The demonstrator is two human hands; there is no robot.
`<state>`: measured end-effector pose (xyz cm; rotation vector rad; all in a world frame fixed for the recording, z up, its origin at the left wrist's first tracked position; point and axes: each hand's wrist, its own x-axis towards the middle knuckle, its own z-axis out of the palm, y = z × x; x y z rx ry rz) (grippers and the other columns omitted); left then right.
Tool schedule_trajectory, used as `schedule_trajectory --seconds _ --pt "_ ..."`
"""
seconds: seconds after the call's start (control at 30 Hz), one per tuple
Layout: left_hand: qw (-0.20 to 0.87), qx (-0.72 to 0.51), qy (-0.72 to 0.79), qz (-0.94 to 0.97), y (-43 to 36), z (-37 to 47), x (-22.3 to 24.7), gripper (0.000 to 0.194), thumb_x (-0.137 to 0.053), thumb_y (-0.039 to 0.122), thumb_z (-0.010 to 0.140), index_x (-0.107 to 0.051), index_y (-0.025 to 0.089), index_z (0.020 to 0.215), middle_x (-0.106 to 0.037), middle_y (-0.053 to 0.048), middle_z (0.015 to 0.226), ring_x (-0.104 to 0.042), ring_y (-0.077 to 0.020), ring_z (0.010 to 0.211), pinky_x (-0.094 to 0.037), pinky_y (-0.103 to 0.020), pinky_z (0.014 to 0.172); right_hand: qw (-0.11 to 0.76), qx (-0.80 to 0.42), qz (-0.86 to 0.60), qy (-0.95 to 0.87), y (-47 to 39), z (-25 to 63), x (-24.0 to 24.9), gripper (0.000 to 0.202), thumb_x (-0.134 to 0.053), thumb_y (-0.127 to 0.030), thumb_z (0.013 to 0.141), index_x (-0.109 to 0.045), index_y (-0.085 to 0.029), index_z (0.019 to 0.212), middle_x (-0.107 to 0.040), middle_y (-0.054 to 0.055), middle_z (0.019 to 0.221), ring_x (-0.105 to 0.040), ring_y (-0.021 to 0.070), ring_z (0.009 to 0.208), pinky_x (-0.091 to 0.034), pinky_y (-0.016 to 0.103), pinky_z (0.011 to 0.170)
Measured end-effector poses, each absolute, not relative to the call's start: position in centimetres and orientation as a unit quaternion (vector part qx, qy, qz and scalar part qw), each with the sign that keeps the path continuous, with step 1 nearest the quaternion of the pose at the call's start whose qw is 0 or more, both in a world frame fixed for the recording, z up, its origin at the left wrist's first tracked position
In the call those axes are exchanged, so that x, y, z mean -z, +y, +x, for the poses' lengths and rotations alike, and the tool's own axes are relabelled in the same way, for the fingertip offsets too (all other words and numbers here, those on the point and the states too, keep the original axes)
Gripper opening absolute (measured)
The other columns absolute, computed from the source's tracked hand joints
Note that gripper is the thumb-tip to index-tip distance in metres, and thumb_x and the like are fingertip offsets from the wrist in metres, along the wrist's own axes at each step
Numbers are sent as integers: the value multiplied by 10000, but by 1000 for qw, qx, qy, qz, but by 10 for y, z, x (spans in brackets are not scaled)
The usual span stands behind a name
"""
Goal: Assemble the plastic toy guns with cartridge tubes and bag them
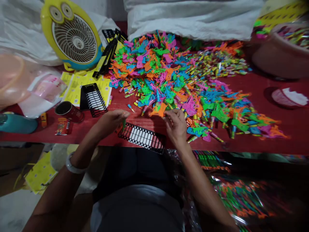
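My left hand (pixel 116 118) is closed on a small green plastic piece (pixel 124 125) at the left end of a black slotted tray (pixel 142 136), which lies at the table's front edge. Beyond the tray's right end, my right hand (pixel 175 124) has its fingers pinched on an orange plastic piece (pixel 159 110). Just past both hands spreads a large heap of pink, green, blue and orange plastic pieces (pixel 154 71), mixed with small wrapped tubes (pixel 217 64).
A yellow fan (pixel 74 38) stands at the back left. Near it are a second black tray (pixel 95 100), yellow sheets (pixel 72 90), a dark can (pixel 69 112) and a teal bottle (pixel 19 123). To the right are a large tub (pixel 277 54) and a striped cup (pixel 285 97). Packed bags (pixel 243 196) lie below.
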<state>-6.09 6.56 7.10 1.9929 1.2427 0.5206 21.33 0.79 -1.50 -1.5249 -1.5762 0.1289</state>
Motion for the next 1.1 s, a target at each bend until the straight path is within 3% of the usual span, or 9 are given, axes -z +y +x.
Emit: schedule_trajectory --seconds 0.1,0.17,0.23,0.47,0.77,0.93,1.1 --pt "362 -207 506 755 56 -56 -70 360 -454 451 957 -566 197 728 -553 18 667 -530 -153 674 -433 -270 646 523 -243 -596 -559 -12 167 17 186 -493 -399 1001 -577 -235 1025 -636 23 851 -632 186 745 -523 319 688" --pt "352 -215 527 743 52 -52 -71 357 -433 426 958 -516 198 696 -514 23 653 -492 -145 651 -397 -266 629 509 -376 -561 -534 -22 131 22 188 -449 -401 1022 -532 -237 1062 -656 0 782 -659 174 682 -532 298 665" --pt "338 -210 543 739 52 -49 -73 351 -419 407 953 -471 202 673 -478 26 639 -455 -140 632 -363 -268 617 483 -424 -540 -543 -27 104 29 168 -440 -376 1019 -513 -229 1056 -677 2 767 -681 179 682 -537 299 687" --pt "303 -175 556 754 62 -44 -77 336 -421 363 951 -373 223 649 -377 38 587 -361 -130 568 -269 -275 573 440 -414 -549 -578 -25 90 47 140 -528 -349 952 -537 -227 1020 -688 6 727 -677 202 661 -511 305 670" --pt "292 -183 577 741 59 -45 -73 338 -393 382 984 -409 225 685 -360 34 597 -379 -148 567 -232 -281 581 427 -352 -621 -555 -32 66 49 157 -654 -368 873 -591 -224 861 -622 -28 685 -575 158 610 -428 252 584" --pt "285 -185 565 752 60 -49 -68 352 -372 416 1000 -525 212 757 -444 24 603 -437 -158 576 -275 -276 584 429 -318 -633 -560 -30 60 44 145 -630 -351 900 -581 -216 921 -652 3 739 -602 176 636 -451 267 610" --pt "288 -205 555 753 65 -49 -62 376 -352 420 1008 -613 192 863 -603 -18 728 -543 -173 692 -369 -283 666 361 -249 -621 -650 -32 57 41 51 -562 -254 917 -568 -207 933 -678 68 820 -654 228 754 -476 303 686"
